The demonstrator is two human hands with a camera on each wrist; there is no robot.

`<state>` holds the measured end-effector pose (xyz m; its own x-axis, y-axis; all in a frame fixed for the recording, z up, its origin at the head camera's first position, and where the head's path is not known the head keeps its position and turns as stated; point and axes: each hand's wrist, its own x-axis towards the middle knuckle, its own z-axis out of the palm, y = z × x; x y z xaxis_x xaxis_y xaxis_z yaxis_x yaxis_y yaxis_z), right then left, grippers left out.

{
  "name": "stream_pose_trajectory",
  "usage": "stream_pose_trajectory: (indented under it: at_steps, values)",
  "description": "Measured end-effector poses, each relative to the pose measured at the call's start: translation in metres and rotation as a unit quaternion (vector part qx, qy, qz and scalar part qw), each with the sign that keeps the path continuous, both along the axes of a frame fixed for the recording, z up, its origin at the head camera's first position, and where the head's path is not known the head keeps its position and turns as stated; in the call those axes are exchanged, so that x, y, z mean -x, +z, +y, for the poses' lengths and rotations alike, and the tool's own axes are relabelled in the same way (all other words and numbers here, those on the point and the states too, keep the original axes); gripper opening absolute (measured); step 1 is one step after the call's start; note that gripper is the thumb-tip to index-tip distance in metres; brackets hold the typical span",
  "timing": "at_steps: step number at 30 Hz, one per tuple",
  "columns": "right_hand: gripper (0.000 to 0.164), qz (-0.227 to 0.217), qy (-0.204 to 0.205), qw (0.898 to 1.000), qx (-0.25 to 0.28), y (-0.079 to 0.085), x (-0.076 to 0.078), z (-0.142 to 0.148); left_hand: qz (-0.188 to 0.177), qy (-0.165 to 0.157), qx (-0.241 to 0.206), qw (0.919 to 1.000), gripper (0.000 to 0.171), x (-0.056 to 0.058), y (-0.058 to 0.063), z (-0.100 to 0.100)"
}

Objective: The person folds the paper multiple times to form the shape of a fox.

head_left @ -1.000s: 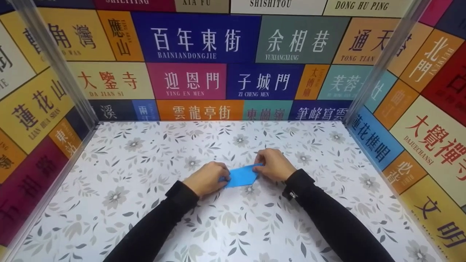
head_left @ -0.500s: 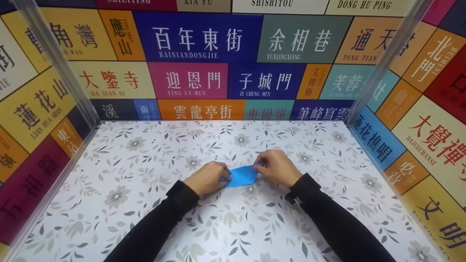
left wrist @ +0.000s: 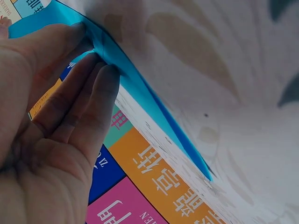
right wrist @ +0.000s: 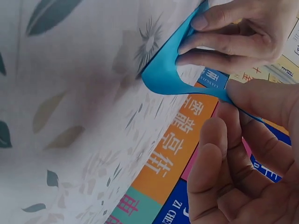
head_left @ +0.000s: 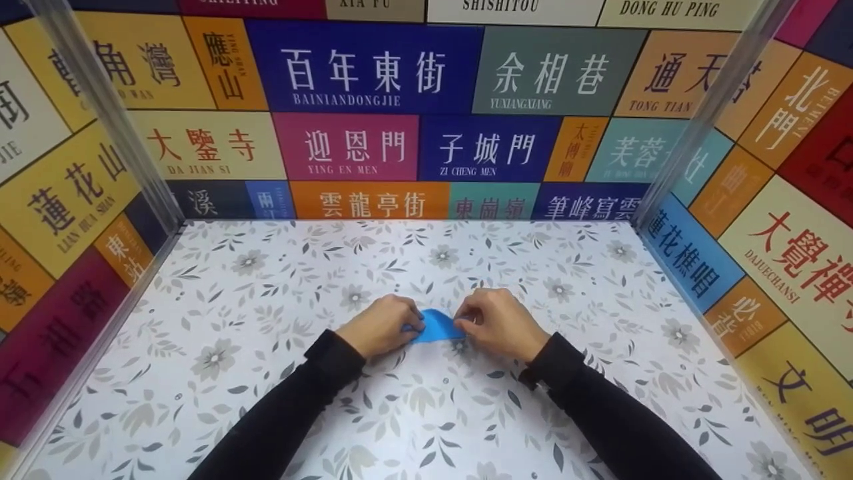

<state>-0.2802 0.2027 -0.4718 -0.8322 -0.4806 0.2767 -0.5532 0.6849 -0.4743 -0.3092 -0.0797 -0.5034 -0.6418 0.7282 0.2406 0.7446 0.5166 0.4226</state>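
Observation:
A folded piece of blue paper point(head_left: 438, 327) lies low over the patterned table, in the middle of the head view. Its left end is held by my left hand point(head_left: 383, 327); in the left wrist view the thumb and fingertips meet at the paper point(left wrist: 140, 93). My right hand point(head_left: 500, 323) pinches the other end between thumb and index finger. Seen from the right wrist, the sheet point(right wrist: 163, 72) curves up from the table toward that pinch, and the remaining fingers point(right wrist: 210, 163) are curled below it. The left hand's fingers cover part of the paper.
A white tabletop point(head_left: 266, 400) with grey flowers and leaves spreads around both hands. Panels of coloured signs with Chinese lettering point(head_left: 360, 67) rise at the back and both sides. Clear strips point(head_left: 700, 113) run up the corners.
My right hand has come slightly left and toward me, bringing the paper's right end with it, so the sheet now bends and looks shorter. My left hand stays in place.

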Motion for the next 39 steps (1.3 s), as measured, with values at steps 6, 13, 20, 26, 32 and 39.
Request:
stream_pose_trajectory:
  at_steps: [6,13,20,26,32,39]
  values:
    - [0.004,-0.015,0.025,0.999,0.024,-0.007,-0.005,0.000,0.007,-0.003,-0.006,1.0000,0.021,-0.001,0.000,-0.001]
    - [0.003,-0.047,0.055,0.996,0.044,-0.016,-0.009,-0.002,0.007,-0.007,-0.008,0.9999,0.022,0.000,-0.001,-0.003]
    - [0.006,-0.034,0.086,0.996,0.016,-0.025,-0.009,-0.006,0.003,-0.004,0.000,1.0000,0.022,0.000,-0.002,-0.003]
    - [0.026,-0.034,0.095,0.995,-0.014,-0.029,-0.011,-0.011,0.017,-0.006,0.004,0.9998,0.023,0.001,-0.004,-0.003]
    - [0.011,-0.018,0.108,0.993,-0.036,-0.032,-0.012,-0.015,0.020,-0.009,0.002,0.9997,0.023,0.001,-0.006,-0.005]
    - [0.009,-0.011,0.112,0.993,-0.044,-0.034,-0.011,-0.017,0.024,-0.003,0.022,0.9995,0.023,0.000,-0.004,-0.005]
